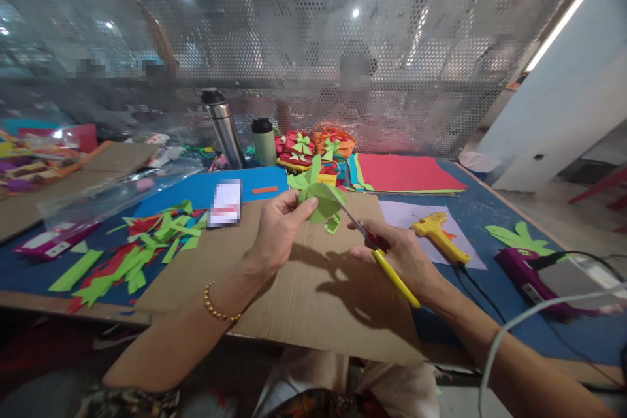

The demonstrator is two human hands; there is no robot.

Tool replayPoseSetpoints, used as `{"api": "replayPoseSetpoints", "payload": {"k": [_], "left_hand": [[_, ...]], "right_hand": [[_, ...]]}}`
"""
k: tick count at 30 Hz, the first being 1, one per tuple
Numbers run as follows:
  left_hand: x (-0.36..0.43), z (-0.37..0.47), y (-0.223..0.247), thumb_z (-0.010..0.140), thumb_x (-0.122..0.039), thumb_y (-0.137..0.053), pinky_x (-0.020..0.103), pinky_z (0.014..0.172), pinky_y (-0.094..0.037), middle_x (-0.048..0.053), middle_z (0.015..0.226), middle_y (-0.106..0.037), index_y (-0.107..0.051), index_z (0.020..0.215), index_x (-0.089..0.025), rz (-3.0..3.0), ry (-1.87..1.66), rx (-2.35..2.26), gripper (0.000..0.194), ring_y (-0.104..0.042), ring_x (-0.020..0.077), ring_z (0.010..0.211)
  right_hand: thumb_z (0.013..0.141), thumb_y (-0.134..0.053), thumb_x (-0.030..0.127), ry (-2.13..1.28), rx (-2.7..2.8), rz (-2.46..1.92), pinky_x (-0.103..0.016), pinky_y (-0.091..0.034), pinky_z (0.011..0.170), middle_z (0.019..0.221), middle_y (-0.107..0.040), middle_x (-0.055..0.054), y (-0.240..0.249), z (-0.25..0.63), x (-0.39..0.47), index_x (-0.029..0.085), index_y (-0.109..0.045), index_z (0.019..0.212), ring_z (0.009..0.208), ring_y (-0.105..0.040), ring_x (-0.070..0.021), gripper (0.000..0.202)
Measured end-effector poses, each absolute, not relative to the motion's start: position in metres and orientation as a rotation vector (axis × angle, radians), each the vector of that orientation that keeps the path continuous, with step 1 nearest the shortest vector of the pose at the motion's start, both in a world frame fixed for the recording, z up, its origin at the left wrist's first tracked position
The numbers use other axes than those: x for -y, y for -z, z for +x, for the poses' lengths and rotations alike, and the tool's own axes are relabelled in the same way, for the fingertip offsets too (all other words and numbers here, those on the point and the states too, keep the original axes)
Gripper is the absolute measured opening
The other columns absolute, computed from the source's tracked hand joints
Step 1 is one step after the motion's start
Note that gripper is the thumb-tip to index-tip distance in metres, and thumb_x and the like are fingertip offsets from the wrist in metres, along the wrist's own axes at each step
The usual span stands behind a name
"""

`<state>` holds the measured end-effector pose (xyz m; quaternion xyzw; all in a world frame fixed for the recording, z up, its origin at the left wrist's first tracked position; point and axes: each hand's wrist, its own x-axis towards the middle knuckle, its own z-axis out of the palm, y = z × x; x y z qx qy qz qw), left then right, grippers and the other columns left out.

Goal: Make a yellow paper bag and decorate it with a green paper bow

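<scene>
Between its thumb and fingers my left hand (284, 222) pinches a light green paper cutout (318, 199) with petal-like lobes, held up over a brown cardboard sheet (294, 300). My right hand (401, 255) grips yellow-handled scissors (394, 274), their blades reaching up and left onto the right side of the paper. How far apart the blades stand is hard to make out. A small curled green strip (332, 225) hangs just below the cutout. Both hands cast shadows on the cardboard.
Green and red paper scraps (147, 241) lie at the left. A yellow glue gun (441, 235) rests on a pale sheet at right, its cord trailing forward. Behind stand a steel flask (225, 130), a green cup (264, 144) and red paper (406, 173). A grey cable (494, 353) crosses the right foreground.
</scene>
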<state>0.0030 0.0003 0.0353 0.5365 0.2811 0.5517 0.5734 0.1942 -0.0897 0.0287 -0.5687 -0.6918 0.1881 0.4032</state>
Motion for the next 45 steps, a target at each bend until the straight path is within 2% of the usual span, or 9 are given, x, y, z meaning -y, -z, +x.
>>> {"api": "replayPoseSetpoints", "payload": {"k": [6, 17, 24, 31, 37, 43, 45], "left_hand": [[0.0, 0.002, -0.036, 0.067, -0.033, -0.085, 0.026, 0.071, -0.047, -0.001, 0.07, -0.066, -0.072, 0.069, -0.017, 1.246, -1.273, -0.653, 0.021, -0.057, 0.0119, 0.069], [0.001, -0.002, -0.04, 0.068, -0.033, -0.086, 0.028, 0.07, -0.048, 0.001, 0.072, -0.067, -0.073, 0.071, -0.018, 1.27, -1.241, -0.634, 0.02, -0.057, 0.0134, 0.07], [0.001, -0.002, -0.039, 0.066, -0.034, -0.086, 0.028, 0.067, -0.048, 0.0, 0.069, -0.065, -0.072, 0.068, -0.018, 1.285, -1.226, -0.634, 0.021, -0.056, 0.0134, 0.068], [0.003, -0.003, -0.041, 0.068, -0.033, -0.083, 0.03, 0.072, -0.053, 0.003, 0.076, -0.072, -0.077, 0.075, -0.018, 1.278, -1.188, -0.599, 0.018, -0.061, 0.015, 0.073], [0.004, -0.003, -0.042, 0.07, -0.032, -0.083, 0.028, 0.069, -0.051, 0.001, 0.073, -0.069, -0.075, 0.072, -0.018, 1.302, -1.195, -0.588, 0.016, -0.058, 0.013, 0.069], [0.003, -0.002, -0.042, 0.069, -0.033, -0.083, 0.028, 0.068, -0.051, 0.001, 0.072, -0.068, -0.076, 0.073, -0.019, 1.308, -1.19, -0.588, 0.017, -0.057, 0.0137, 0.07], [0.003, -0.002, -0.042, 0.068, -0.033, -0.084, 0.028, 0.067, -0.05, 0.001, 0.072, -0.067, -0.075, 0.072, -0.019, 1.308, -1.189, -0.59, 0.018, -0.057, 0.0136, 0.069]], "right_hand": [[0.086, -0.058, 0.085, -0.446, 1.766, -1.406, -0.026, -0.029, 0.052, 0.059, -0.036, 0.007, -0.029, 0.195, 0.091, 0.019, -0.066, 0.07, 0.056, -0.033, -0.0112, 0.068], [0.084, -0.06, 0.085, -0.371, 1.862, -1.452, -0.026, -0.027, 0.051, 0.058, -0.043, 0.005, -0.045, 0.204, 0.098, 0.016, -0.078, 0.083, 0.055, -0.032, -0.0114, 0.072], [0.084, -0.061, 0.085, -0.337, 1.901, -1.459, -0.026, -0.028, 0.051, 0.058, -0.046, 0.004, -0.046, 0.212, 0.101, 0.016, -0.075, 0.078, 0.054, -0.034, -0.0115, 0.07], [0.084, -0.065, 0.081, -0.34, 1.9, -1.462, -0.026, -0.028, 0.051, 0.057, -0.044, 0.005, -0.047, 0.217, 0.102, 0.017, -0.074, 0.076, 0.054, -0.035, -0.0115, 0.065], [0.081, -0.065, 0.083, -0.364, 1.887, -1.472, -0.026, -0.03, 0.05, 0.057, -0.045, 0.004, -0.049, 0.217, 0.103, 0.017, -0.075, 0.075, 0.054, -0.036, -0.0119, 0.067], [0.082, -0.065, 0.083, -0.351, 1.893, -1.468, -0.026, -0.029, 0.049, 0.057, -0.044, 0.004, -0.048, 0.217, 0.103, 0.015, -0.084, 0.092, 0.053, -0.035, -0.0119, 0.071], [0.082, -0.064, 0.084, -0.369, 1.886, -1.477, -0.026, -0.029, 0.049, 0.057, -0.043, 0.004, -0.048, 0.217, 0.103, 0.016, -0.085, 0.091, 0.054, -0.035, -0.0122, 0.072]]}}
